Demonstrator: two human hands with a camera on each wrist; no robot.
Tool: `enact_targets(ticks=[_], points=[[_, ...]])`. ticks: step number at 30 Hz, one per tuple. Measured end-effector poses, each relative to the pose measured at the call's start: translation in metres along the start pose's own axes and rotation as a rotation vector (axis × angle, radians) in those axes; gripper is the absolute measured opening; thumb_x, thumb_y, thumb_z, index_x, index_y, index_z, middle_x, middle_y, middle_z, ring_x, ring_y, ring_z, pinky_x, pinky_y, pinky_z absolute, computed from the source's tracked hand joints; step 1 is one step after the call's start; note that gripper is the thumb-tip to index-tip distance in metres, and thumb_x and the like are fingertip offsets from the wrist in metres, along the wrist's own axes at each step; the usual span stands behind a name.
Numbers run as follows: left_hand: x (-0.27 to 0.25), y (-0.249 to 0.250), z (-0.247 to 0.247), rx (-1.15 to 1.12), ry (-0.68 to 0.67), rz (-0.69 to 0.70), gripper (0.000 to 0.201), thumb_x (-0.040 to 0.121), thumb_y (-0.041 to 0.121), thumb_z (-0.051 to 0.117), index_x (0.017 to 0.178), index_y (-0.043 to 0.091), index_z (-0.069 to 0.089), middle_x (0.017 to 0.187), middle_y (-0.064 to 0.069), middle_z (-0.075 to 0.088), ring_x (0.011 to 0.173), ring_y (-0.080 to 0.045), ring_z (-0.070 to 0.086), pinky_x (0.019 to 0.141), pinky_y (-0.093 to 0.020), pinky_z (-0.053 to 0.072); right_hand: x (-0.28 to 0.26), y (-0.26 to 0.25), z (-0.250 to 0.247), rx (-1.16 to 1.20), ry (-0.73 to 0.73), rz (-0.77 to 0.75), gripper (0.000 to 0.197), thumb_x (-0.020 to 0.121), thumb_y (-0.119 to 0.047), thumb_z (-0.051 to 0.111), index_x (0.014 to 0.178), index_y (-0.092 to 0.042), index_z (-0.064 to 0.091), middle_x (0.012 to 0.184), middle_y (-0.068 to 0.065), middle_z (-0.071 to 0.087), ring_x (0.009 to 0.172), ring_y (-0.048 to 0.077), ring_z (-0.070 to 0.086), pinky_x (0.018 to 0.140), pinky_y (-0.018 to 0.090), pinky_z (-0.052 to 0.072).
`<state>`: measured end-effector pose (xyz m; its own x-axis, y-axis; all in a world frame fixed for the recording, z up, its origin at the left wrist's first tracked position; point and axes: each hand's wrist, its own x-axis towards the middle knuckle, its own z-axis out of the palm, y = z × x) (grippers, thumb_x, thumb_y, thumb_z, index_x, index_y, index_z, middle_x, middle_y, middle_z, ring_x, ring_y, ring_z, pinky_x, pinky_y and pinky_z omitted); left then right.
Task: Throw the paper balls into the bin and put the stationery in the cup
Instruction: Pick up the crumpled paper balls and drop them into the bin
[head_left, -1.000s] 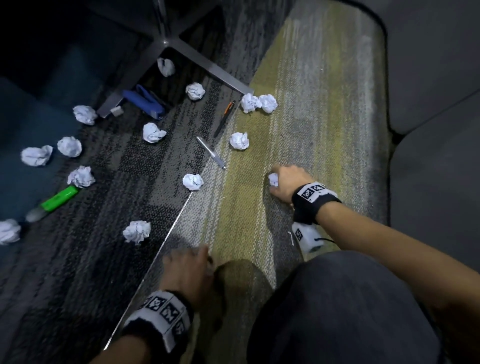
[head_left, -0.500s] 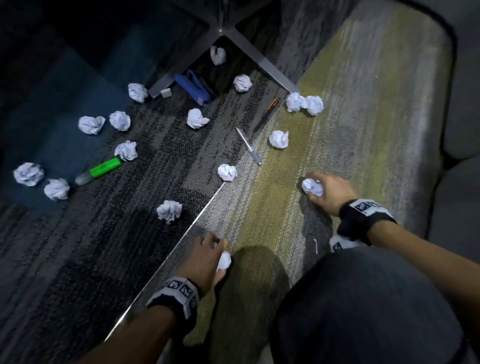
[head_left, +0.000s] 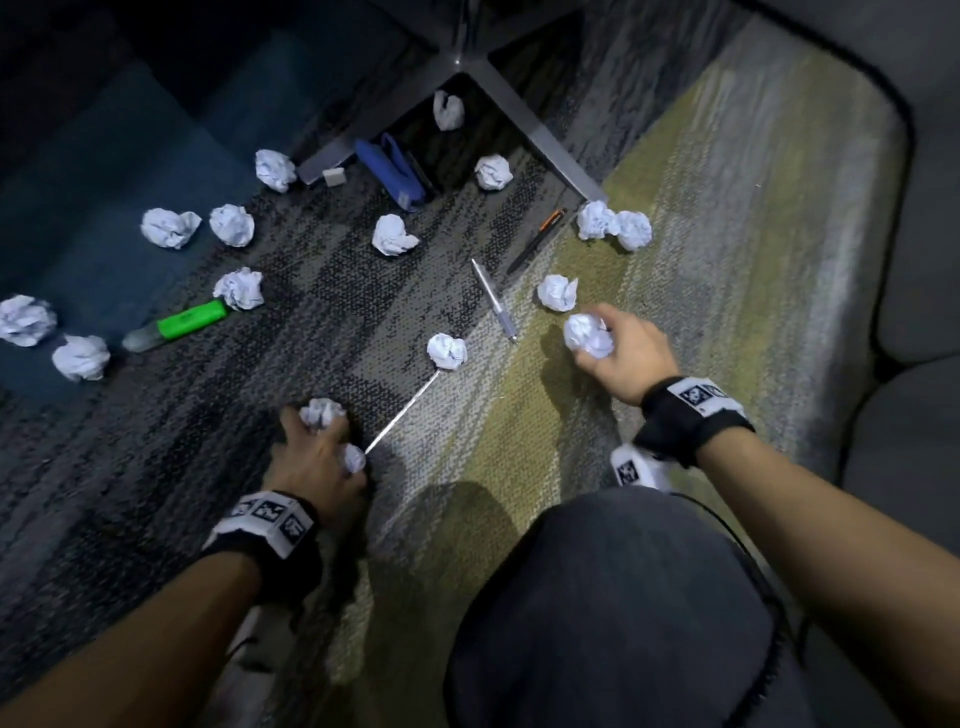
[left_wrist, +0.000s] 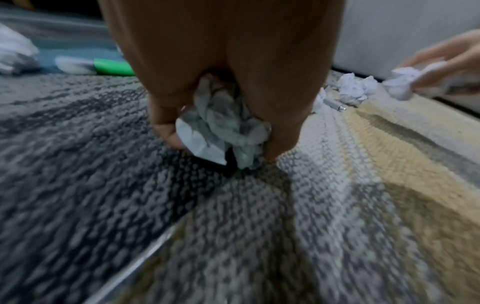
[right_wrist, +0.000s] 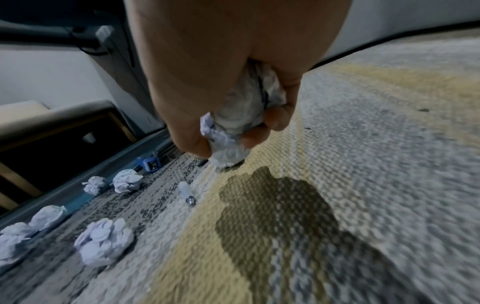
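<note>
Several white paper balls lie scattered on the carpet. My left hand (head_left: 324, 434) holds one small paper ball (head_left: 354, 458) by the thumb, and its fingers curl round a second ball (head_left: 322, 412) on the dark carpet; the left wrist view shows crumpled paper (left_wrist: 223, 127) between the fingers. My right hand (head_left: 597, 335) grips a paper ball (head_left: 586, 335), seen close up as paper ball (right_wrist: 233, 127), just above the yellow-green rug. A silver pen (head_left: 496, 301), a black and orange pen (head_left: 535, 241), a green highlighter (head_left: 182, 325), a blue stapler (head_left: 395, 174) and a white eraser (head_left: 334, 176) lie on the floor. No bin or cup is in view.
A metal chair base (head_left: 524, 124) stands at the top centre, with paper balls around it. A grey sofa (head_left: 914, 260) borders the rug on the right. My knee (head_left: 623, 613) fills the lower right. A loose ball (head_left: 447, 352) lies between my hands.
My left hand has moved forward and left, one ball in its grasp, onto a second ball. The right hand has lifted its ball and moved forward.
</note>
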<state>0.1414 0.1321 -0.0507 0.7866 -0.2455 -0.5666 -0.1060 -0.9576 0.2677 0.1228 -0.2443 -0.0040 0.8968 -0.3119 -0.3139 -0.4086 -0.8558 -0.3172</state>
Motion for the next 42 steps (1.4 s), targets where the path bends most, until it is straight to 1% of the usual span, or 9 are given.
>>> enact_targets(ticks=[5,14,18,21,26,30,32,37,42], points=[[0.007,0.001,-0.006,0.078,-0.04,-0.005,0.052,0.067,0.04,0.07,0.108,0.015,0.051,0.112,-0.016,0.031,0.081,-0.042,0.056,0.075,-0.046,0.053,0.029,-0.02,-0.008,-0.112,0.048,-0.077,0.054,0.077,-0.041,0.057,0.128,-0.028,0.047,0.117,0.012,0.06,0.103,0.034,0.06,0.087,0.041,0.049],[0.01,-0.004,-0.013,0.067,-0.084,0.027,0.054,0.071,0.05,0.063,0.115,0.022,0.049,0.115,-0.013,0.039,0.098,-0.04,0.056,0.084,-0.042,0.05,0.089,-0.059,0.014,-0.244,-0.238,-0.02,0.071,0.077,-0.035,0.064,0.138,-0.031,0.026,0.124,0.023,0.05,0.099,0.046,0.059,0.084,0.047,0.054],[0.01,-0.006,-0.029,-0.101,-0.06,0.041,0.058,0.06,0.063,0.054,0.104,0.025,0.053,0.112,-0.011,0.05,0.106,-0.036,0.056,0.091,-0.039,0.048,0.09,-0.072,0.027,-0.194,-0.24,0.041,0.068,0.079,-0.037,0.065,0.135,-0.027,0.028,0.145,0.025,0.024,0.109,0.051,0.055,0.088,0.049,0.052],[0.018,-0.003,-0.056,-0.234,0.018,0.089,0.048,0.051,0.067,0.049,0.081,0.03,0.05,0.091,-0.009,0.05,0.089,-0.031,0.056,0.083,-0.035,0.047,0.084,-0.071,0.023,0.025,-0.249,0.031,0.069,0.072,-0.033,0.066,0.133,-0.025,0.034,0.138,0.022,0.04,0.109,0.044,0.057,0.092,0.044,0.049],[0.025,0.019,-0.119,-0.209,0.104,0.199,0.049,0.053,0.066,0.053,0.084,0.028,0.051,0.089,-0.003,0.049,0.087,-0.025,0.051,0.083,-0.034,0.042,0.065,-0.091,-0.017,0.372,-0.195,-0.106,0.058,0.082,-0.023,0.065,0.132,-0.024,0.037,0.109,0.005,0.06,0.095,0.024,0.059,0.085,0.03,0.044],[0.029,0.031,-0.177,-0.141,0.189,0.281,0.039,0.057,0.063,0.052,0.078,0.031,0.044,0.088,-0.004,0.053,0.086,-0.028,0.053,0.077,-0.033,0.041,0.056,-0.15,-0.065,0.404,-0.192,-0.32,0.055,0.086,-0.027,0.064,0.132,-0.028,0.035,0.102,0.0,0.058,0.071,0.008,0.055,0.064,0.017,0.042],[0.03,0.026,-0.201,-0.089,0.161,0.283,0.033,0.059,0.057,0.055,0.074,0.032,0.04,0.088,-0.003,0.053,0.086,-0.027,0.052,0.075,-0.032,0.039,0.057,-0.184,-0.076,0.407,-0.223,-0.423,0.055,0.085,-0.025,0.066,0.131,-0.027,0.036,0.108,-0.001,0.057,0.085,0.012,0.056,0.069,0.01,0.042],[0.026,-0.021,-0.29,0.257,0.043,0.322,0.037,0.054,0.052,0.057,0.082,0.028,0.05,0.09,-0.007,0.058,0.085,-0.03,0.056,0.075,-0.036,0.047,0.064,-0.283,-0.058,0.278,-0.381,-0.607,0.057,0.08,-0.023,0.072,0.127,-0.031,0.041,0.118,0.0,0.059,0.104,0.01,0.055,0.088,0.013,0.039],[-0.002,-0.126,-0.391,0.128,0.209,0.185,0.035,0.059,0.05,0.066,0.08,0.026,0.05,0.074,0.0,0.055,0.079,-0.028,0.055,0.068,-0.03,0.042,0.053,-0.404,-0.035,0.094,-0.383,-0.723,0.063,0.073,-0.043,0.069,0.127,-0.036,0.037,0.112,-0.001,0.061,0.1,0.021,0.059,0.09,0.032,0.047]])
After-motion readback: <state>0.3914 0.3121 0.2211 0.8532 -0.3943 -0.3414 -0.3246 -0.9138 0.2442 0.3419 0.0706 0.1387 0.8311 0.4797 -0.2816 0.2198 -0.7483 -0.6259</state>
